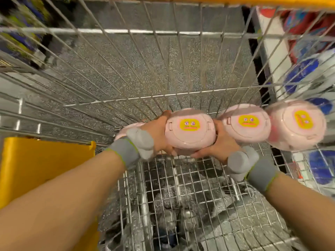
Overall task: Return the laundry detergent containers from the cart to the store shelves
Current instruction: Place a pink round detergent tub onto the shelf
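Three pink detergent tubs show lid-up in the head view, inside the wire cart, and a fourth pink shape peeks out behind the left wrist, too hidden to name for sure. Left hand and right hand both clamp the middle tub from opposite sides, fingers curled around its wall and thumbs low near the front edge. Two-handed side grip fits a wide round body with no handle showing; looks like a lift out of the cart, judged only from the pose. Cannot tell whether the tub rests on the cart floor or is already raised. Second tub sits just beside the held one on the right, touching or nearly so, and the third tub is at the far right against the cart's side wires, blurred. Grey wrist bands with bulky grey units ride on both forearms. Yellow flap of the cart is near left. Store shelves with blue and red packs run along the right, seen through the wires, close to the cart, so a short carry seems likely. Dark blurred stock at top left. Task early-to-mid: several tubs left in the cart.
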`<state>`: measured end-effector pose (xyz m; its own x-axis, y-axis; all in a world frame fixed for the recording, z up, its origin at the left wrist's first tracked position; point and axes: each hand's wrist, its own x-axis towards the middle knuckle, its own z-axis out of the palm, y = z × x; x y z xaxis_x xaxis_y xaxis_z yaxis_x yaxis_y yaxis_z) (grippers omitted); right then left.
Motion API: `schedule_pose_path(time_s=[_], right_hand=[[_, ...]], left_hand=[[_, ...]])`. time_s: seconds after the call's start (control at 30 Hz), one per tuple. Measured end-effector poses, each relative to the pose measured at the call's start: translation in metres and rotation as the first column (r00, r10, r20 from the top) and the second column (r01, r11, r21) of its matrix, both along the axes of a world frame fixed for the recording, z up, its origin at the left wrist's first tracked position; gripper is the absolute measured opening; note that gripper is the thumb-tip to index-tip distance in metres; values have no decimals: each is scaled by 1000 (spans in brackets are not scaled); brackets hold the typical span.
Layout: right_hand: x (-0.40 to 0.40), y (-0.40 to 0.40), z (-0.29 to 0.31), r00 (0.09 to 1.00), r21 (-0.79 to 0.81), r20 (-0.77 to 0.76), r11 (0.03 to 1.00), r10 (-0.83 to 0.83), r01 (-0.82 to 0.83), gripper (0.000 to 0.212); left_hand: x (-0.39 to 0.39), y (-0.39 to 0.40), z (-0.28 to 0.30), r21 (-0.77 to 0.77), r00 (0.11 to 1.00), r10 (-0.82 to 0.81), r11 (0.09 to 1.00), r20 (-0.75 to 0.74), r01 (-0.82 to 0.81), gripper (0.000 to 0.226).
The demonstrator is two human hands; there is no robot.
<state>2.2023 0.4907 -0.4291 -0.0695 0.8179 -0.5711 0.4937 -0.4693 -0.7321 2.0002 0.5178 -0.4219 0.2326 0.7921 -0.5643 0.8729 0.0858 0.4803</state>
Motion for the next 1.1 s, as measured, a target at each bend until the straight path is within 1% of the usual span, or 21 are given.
schedule_pose_path(time_s=[0.07,0.1,0.2,0.23,0.3,0.33,0.4,0.47,0.53,0.57,0.67,0.73,0.83,0.87,0.93,0.97,1.0,1.03,1.07,1.1], right_hand=[[5,-5,29,997,28,-70,1000,-12,14,102],[8,-7,43,996,21,-91,1000,-21,23,98],[18,-14,93,986,57,-165,998,-30,40,69],[20,-13,94,983,52,-180,998,-32,42,71],[26,-15,124,979,81,-204,996,-28,46,79],[27,-17,138,975,87,-220,994,-41,62,80],[32,-26,181,962,142,-262,983,-76,116,81],[35,-36,214,951,202,-301,971,-66,131,79],[38,-51,250,934,241,-347,953,-92,183,78],[38,-59,267,918,254,-382,943,-106,214,82],[36,-89,319,840,283,-516,892,-169,353,102],[33,-116,361,787,312,-582,839,-203,447,103],[32,-160,419,751,370,-624,765,-216,527,95],[31,-175,437,740,374,-630,742,-237,557,91],[33,-209,475,725,408,-641,687,-253,601,77],[31,-210,478,717,397,-653,695,-246,599,68],[33,-229,496,708,405,-648,660,-280,632,61],[34,-241,508,707,413,-644,644,-293,644,55],[37,-261,525,696,424,-641,605,-325,673,54],[40,-273,534,693,436,-642,587,-328,682,57]], left_hand=[[2,-2,29,-32,988,62,998,141,-58,109],[4,-3,42,-50,979,91,995,180,-84,107],[6,-9,88,-78,948,121,992,293,-102,116],[5,-8,91,-97,931,145,988,335,-118,119],[6,-8,127,-82,908,149,989,391,-127,120],[6,-10,140,-73,898,143,990,416,-123,119],[9,-14,186,-8,889,101,994,446,-109,118],[9,-19,221,-8,850,111,992,515,-125,116],[8,-30,257,-16,797,115,991,593,-131,106],[8,-37,273,-20,764,112,992,636,-128,98],[16,-59,323,-77,623,147,987,768,-138,70],[24,-80,364,-88,561,137,990,817,-114,58],[36,-112,420,-18,530,64,996,846,-90,58],[40,-124,439,4,515,46,995,856,-97,54],[54,-151,475,23,475,22,996,880,-89,40],[56,-155,479,20,452,28,995,892,-100,35],[64,-170,498,36,431,6,995,903,-90,36],[70,-178,507,40,411,-5,996,912,-76,43],[79,-195,523,47,401,-17,997,916,-67,52],[85,-202,530,69,393,-40,996,919,-59,57]])
